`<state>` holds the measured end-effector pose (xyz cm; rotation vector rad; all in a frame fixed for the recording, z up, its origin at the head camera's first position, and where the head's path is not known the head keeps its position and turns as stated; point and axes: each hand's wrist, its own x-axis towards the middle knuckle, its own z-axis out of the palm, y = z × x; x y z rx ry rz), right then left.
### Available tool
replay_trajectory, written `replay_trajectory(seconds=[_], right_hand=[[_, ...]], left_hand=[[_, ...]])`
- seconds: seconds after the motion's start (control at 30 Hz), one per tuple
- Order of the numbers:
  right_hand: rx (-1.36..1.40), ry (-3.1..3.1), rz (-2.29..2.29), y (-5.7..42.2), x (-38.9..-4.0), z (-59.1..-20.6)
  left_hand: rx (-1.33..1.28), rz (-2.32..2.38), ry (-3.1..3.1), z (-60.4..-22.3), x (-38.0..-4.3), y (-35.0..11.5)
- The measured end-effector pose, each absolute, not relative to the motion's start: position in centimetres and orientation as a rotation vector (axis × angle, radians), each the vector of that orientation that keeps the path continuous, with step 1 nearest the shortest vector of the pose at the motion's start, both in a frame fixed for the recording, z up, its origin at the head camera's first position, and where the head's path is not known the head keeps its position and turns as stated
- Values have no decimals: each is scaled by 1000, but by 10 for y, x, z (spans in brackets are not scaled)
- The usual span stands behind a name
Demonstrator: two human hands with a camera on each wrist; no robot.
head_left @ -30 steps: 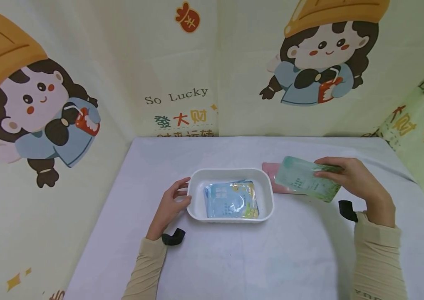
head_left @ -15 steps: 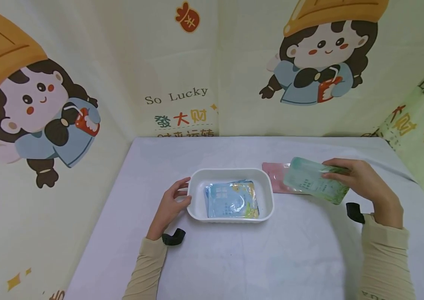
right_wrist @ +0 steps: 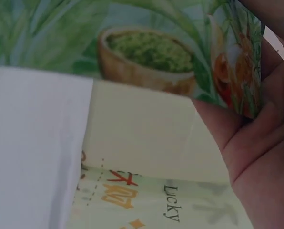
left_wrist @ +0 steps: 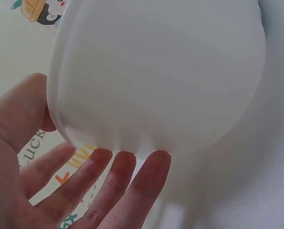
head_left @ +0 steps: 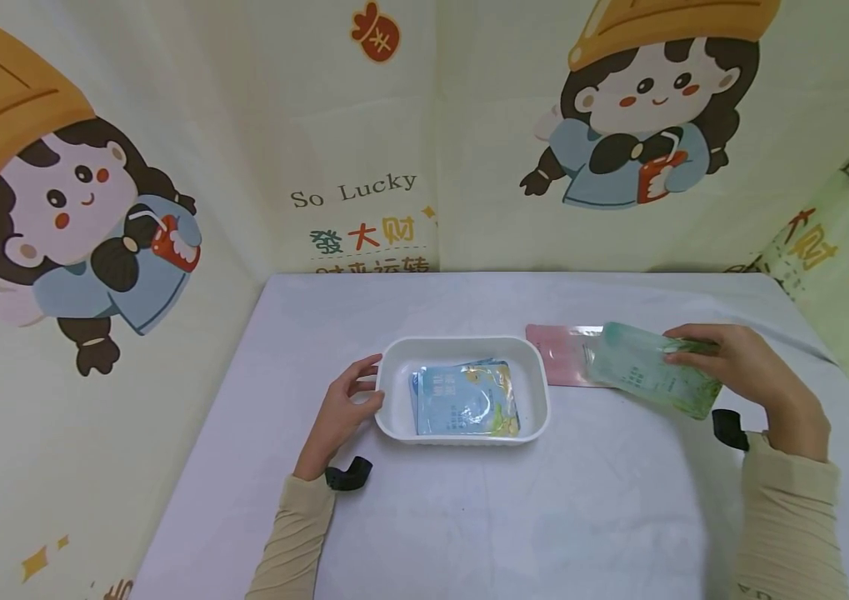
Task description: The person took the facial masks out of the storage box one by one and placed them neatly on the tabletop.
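Observation:
My left hand rests against the left end of a white plastic tray. In the left wrist view its fingertips touch the tray's wall, with the thumb beside the rim. Inside the tray lies a small stack of light blue sachets. My right hand pinches a flat green sachet by its right end, thumb and fingers on either face. The right wrist view shows a bowl printed on this sachet. Behind it, a pink sachet is partly covered in the head view.
The pink sachet lies just right of the tray. A white cloth covers the table, with a few creases at the back right. A printed curtain stands along the table's back and sides.
My right hand has moved to the right and slightly nearer with the green sachet, uncovering more of the pink one. The left hand and tray have stayed in place.

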<state>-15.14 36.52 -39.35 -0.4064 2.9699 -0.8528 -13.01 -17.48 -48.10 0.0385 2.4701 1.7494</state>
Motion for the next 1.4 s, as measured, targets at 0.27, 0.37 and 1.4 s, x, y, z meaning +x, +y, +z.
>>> replay_trajectory(seconds=[0.27, 0.37, 1.4], right_hand=[[-406, 3058, -715, 376, -152, -398], [-420, 3093, -649, 378, -153, -398], [-262, 3132, -609, 391, -184, -446]], left_hand=[[35, 1748, 2467, -481, -131, -175], [43, 1747, 2464, -481, -131, -176], [19, 1692, 2462, -446, -121, -166]])
